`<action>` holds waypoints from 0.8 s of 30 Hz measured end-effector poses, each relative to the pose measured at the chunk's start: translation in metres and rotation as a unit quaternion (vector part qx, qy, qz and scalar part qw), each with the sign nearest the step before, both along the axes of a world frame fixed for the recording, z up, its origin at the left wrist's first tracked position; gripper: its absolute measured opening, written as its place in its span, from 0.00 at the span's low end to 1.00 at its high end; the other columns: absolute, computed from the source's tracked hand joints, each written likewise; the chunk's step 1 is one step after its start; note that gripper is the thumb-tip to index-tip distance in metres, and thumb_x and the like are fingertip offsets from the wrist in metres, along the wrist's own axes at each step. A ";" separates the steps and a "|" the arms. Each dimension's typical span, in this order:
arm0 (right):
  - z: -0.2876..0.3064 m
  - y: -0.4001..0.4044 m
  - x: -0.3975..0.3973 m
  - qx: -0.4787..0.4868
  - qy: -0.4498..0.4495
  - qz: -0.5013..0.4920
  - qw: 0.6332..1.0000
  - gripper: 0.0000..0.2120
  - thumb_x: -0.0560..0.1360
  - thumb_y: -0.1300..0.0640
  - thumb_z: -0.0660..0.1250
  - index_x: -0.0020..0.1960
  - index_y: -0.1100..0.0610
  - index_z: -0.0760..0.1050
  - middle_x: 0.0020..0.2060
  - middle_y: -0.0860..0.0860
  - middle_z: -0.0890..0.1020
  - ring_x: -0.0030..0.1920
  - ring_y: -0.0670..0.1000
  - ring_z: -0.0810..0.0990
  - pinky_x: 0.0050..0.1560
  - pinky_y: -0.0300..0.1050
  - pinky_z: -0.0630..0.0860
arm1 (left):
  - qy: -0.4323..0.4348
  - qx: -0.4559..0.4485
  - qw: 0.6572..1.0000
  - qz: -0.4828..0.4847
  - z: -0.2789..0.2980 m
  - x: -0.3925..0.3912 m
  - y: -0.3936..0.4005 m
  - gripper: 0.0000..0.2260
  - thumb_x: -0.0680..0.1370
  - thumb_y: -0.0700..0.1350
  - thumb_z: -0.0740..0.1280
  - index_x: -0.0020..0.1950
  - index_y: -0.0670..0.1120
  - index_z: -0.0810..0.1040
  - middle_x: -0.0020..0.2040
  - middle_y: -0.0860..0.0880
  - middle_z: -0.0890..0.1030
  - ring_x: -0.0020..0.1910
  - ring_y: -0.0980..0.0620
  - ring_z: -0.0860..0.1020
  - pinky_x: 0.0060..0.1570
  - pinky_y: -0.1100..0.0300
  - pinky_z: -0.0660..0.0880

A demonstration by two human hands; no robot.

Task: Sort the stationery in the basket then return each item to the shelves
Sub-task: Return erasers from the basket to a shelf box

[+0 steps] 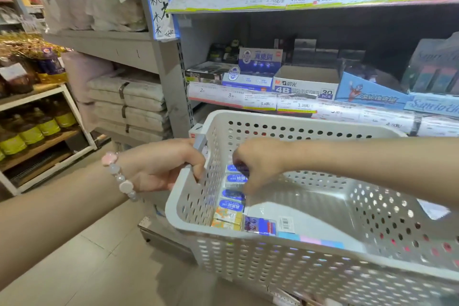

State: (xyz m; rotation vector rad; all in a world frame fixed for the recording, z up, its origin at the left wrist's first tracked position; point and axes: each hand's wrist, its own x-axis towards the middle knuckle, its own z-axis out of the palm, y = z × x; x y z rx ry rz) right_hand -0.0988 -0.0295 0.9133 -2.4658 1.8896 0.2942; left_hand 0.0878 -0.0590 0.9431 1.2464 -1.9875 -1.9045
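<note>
The white perforated basket (285, 266) hung in front of the shelves (310, 2), its far rim just below the price-tag strip of the eraser shelf and its left wall held at the handle cut-out. The left hand (161, 164), with a pink bead bracelet (119, 176) at the wrist, gripped that handle, fingers curled round the rim. Most of the basket floor was bare and shiny on the right and in the middle, leaving open room there; the stationery was crowded along the left wall and the near wall.

The right hand (258, 164) reached down inside the basket near the left wall, its fingers curled and pinching a small blue-wrapped eraser (239, 165) at the top of a row. Below it lay more blue-and-white erasers (234, 179) in a line, then orange-and-yellow eraser boxes (227, 218) at the near left corner. Beside those, against the near wall, stood a purple-and-blue card pack (259, 225) with a barcode label, and a strip of pastel sticky notes (310, 240).

On the shelf behind, an open M&G 4B eraser display box (305, 84) sat between a blue eraser display box (250, 74) and a blue cartoon-printed display box (367, 94).
</note>
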 end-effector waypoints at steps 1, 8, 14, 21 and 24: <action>0.006 -0.007 -0.004 -0.009 -0.013 0.001 1.000 0.18 0.64 0.43 0.72 0.37 0.59 0.76 0.28 0.51 0.75 0.29 0.53 0.70 0.27 0.40 0.64 | 0.005 0.001 1.000 0.003 0.002 -0.002 -0.007 0.25 0.56 0.33 0.61 0.52 0.44 0.77 0.47 0.38 0.74 0.43 0.42 0.74 0.37 0.56 0.74; 0.049 -0.039 -0.031 -0.063 -0.091 -0.005 0.994 0.15 0.63 0.51 0.71 0.39 0.63 0.75 0.31 0.56 0.77 0.31 0.57 0.71 0.32 0.45 0.70 | 0.012 -0.014 1.000 -0.019 0.014 -0.011 -0.065 0.26 0.56 0.33 0.61 0.53 0.47 0.78 0.44 0.41 0.79 0.41 0.44 0.78 0.37 0.55 0.79; 0.092 -0.065 -0.046 -0.097 -0.158 -0.039 0.982 0.18 0.62 0.50 0.69 0.47 0.61 0.80 0.39 0.56 0.83 0.32 0.46 0.76 0.38 0.44 0.75 | 0.025 0.008 0.999 -0.039 0.015 -0.015 -0.103 0.26 0.57 0.33 0.61 0.53 0.46 0.78 0.37 0.44 0.82 0.33 0.49 0.82 0.29 0.58 0.78; 0.126 -0.119 -0.083 -0.192 -0.184 -0.176 0.948 0.21 0.58 0.47 0.66 0.45 0.59 0.81 0.42 0.60 0.82 0.37 0.52 0.77 0.39 0.48 0.76 | 0.027 0.032 0.994 -0.097 0.018 -0.019 -0.144 0.26 0.59 0.30 0.60 0.55 0.46 0.77 0.38 0.42 0.84 0.34 0.46 0.83 0.28 0.54 0.80; 0.128 -0.147 -0.102 -0.152 -0.119 -0.259 0.946 0.22 0.62 0.47 0.68 0.48 0.63 0.79 0.45 0.62 0.82 0.40 0.60 0.81 0.37 0.46 0.72 | 0.031 0.044 0.992 -0.118 0.018 -0.021 -0.160 0.24 0.65 0.28 0.59 0.54 0.47 0.77 0.40 0.43 0.85 0.36 0.47 0.84 0.31 0.54 0.80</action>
